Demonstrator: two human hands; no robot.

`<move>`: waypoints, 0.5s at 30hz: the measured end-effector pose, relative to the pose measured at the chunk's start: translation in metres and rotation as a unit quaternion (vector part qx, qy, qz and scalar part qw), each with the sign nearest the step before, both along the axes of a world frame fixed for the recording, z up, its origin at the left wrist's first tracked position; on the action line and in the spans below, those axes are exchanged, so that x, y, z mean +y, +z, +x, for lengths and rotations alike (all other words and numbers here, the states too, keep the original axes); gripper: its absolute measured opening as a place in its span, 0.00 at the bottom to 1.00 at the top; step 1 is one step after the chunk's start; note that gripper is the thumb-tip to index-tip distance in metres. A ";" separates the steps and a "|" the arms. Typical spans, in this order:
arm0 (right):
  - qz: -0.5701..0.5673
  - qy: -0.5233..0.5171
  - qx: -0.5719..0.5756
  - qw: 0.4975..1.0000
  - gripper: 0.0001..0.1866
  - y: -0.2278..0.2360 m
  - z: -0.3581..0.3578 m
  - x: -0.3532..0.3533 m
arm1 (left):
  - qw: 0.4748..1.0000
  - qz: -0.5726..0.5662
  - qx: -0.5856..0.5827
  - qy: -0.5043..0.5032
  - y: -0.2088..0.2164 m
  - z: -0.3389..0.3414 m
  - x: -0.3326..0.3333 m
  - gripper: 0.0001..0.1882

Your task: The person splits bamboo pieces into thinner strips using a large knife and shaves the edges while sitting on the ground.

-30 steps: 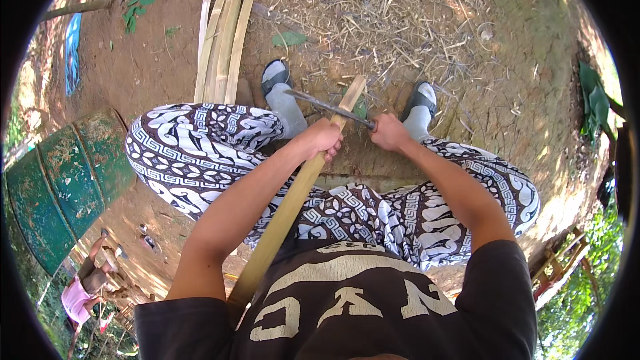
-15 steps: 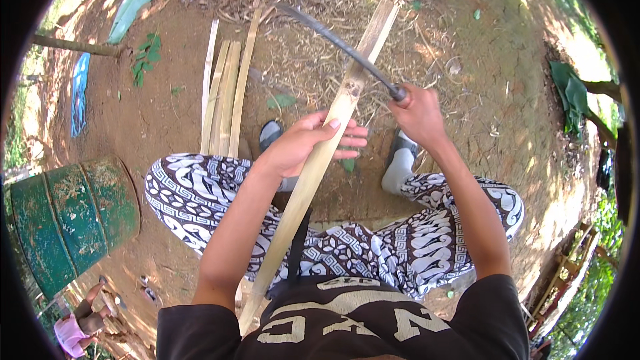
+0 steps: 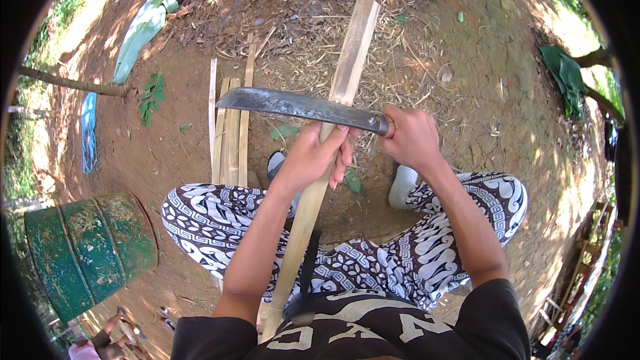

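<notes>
Outdoors. Ground (image 3: 497,110) is bare brown dirt, sun patches toward its left and right edges. Shavings (image 3: 427,70) scattered past the feet.

Counts:
- 1 green drum (image 3: 93,250), rust-spotted, by the ground's left edge. 1 blue sheet (image 3: 89,133) and 1 branch (image 3: 70,81) farther up that edge.
- 1 other person (image 3: 85,350), pink top, near lower-left corner.
- 4 loose strips (image 3: 231,140) of wood, side by side on the ground, left of the left foot (image 3: 275,162).
- 1 held strip (image 3: 310,207), slanting from the shirt out between the knees, far end over the shavings.
- 1 knife (image 3: 287,103), blade across the held strip, tip pointing left. Can't tell if it's biting.

Left hand (image 3: 310,160) wrapped round the held strip, thumb just beside the blade. Right hand (image 3: 413,137) clenched on the knife handle.
</notes>
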State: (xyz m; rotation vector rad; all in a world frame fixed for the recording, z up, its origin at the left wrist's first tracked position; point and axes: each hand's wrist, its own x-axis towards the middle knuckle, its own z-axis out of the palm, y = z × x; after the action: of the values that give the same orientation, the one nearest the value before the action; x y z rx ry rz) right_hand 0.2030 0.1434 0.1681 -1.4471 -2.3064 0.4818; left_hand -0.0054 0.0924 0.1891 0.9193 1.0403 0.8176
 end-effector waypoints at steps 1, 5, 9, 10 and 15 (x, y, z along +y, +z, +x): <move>-0.005 0.007 -0.002 1.000 0.06 0.001 -0.003 0.000 | 1.000 -0.009 0.014 0.006 0.003 -0.001 -0.002 0.15; 0.008 0.027 0.025 0.999 0.06 0.004 -0.014 -0.001 | 1.000 -0.003 0.013 0.022 0.002 0.004 -0.012 0.14; 0.040 0.034 0.036 0.998 0.07 0.013 -0.020 -0.001 | 1.000 0.002 0.013 0.006 0.004 0.009 -0.016 0.16; 0.047 0.032 0.033 0.998 0.07 0.014 -0.020 -0.001 | 1.000 0.002 0.017 0.005 0.004 0.009 -0.017 0.17; 0.038 0.036 0.006 0.999 0.07 0.014 -0.016 0.003 | 1.000 -0.002 0.029 0.008 0.003 0.010 -0.019 0.18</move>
State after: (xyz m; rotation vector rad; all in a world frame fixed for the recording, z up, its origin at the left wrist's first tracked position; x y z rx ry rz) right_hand 0.1872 0.1466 0.1818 -1.3255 -2.3488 0.4167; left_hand 0.0049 0.0734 0.1916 0.9367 1.1009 0.8052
